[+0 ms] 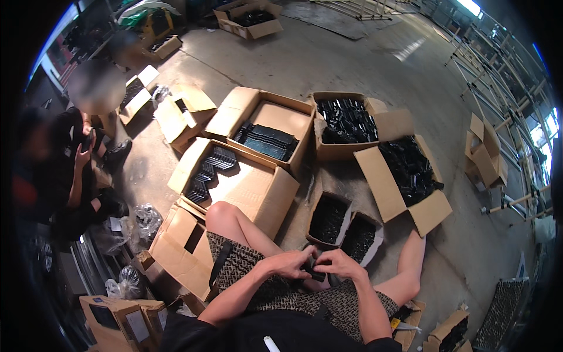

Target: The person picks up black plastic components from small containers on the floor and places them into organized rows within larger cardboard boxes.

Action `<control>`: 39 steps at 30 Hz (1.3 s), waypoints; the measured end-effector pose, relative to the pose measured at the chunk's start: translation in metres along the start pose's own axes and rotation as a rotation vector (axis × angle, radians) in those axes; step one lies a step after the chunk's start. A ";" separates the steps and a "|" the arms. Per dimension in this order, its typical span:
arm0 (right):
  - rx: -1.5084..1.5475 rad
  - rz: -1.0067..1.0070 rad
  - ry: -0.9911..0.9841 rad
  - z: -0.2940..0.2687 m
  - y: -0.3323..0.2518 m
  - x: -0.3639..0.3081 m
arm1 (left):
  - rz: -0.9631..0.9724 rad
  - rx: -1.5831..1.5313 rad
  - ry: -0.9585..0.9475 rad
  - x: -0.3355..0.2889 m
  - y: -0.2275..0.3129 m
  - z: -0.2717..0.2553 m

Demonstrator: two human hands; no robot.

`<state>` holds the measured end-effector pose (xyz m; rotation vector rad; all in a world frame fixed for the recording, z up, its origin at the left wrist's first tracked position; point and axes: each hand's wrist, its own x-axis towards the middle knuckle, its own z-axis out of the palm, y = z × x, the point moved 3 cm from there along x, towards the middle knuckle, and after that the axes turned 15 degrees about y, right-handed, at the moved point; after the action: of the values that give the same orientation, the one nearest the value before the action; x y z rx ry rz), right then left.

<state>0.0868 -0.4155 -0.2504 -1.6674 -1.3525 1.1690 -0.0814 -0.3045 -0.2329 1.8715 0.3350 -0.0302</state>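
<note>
Above my lap both hands meet around a small black part (317, 274), its shape partly covered by my fingers. My left hand (291, 264) grips it from the left, fingers curled. From the right, my right hand (340, 264) pinches it with bent fingers. Just beyond my hands stand two small open boxes with many tiny dark pieces, the left box (321, 241) and the right box (375, 239). Past them are larger cartons of loose black plastic parts: one carton (375, 176) at the right and another (343, 152) behind it.
Two big cartons left of centre hold stacked black parts: a near carton (275, 205) and a far carton (234, 105). At far left a co-worker's hand (82, 157) holds a dark object. Metal frames (498, 94) stand at right. Plastic bags (126, 284) lie lower left.
</note>
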 end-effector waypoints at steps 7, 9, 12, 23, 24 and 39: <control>0.169 0.127 0.129 0.012 -0.018 -0.020 | 0.105 -0.155 0.039 -0.007 -0.011 0.018; 0.124 0.151 0.166 0.011 -0.005 -0.023 | 0.162 -0.162 0.118 -0.003 -0.029 0.034; 0.310 0.258 0.420 -0.007 0.044 -0.026 | 0.007 -0.266 0.096 -0.007 -0.030 0.035; 1.128 -0.616 0.715 -0.189 -0.144 -0.162 | -0.190 -0.566 0.368 0.001 -0.061 0.042; 1.308 -0.732 0.650 -0.182 -0.189 -0.186 | -0.201 -0.619 0.387 0.003 -0.057 0.039; -0.039 0.303 0.760 -0.112 -0.025 0.009 | -0.110 -0.303 0.919 -0.018 -0.028 -0.002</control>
<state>0.1828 -0.3973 -0.1887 -2.0917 -0.6619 0.5387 -0.1056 -0.2984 -0.2553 1.4612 1.0048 0.7814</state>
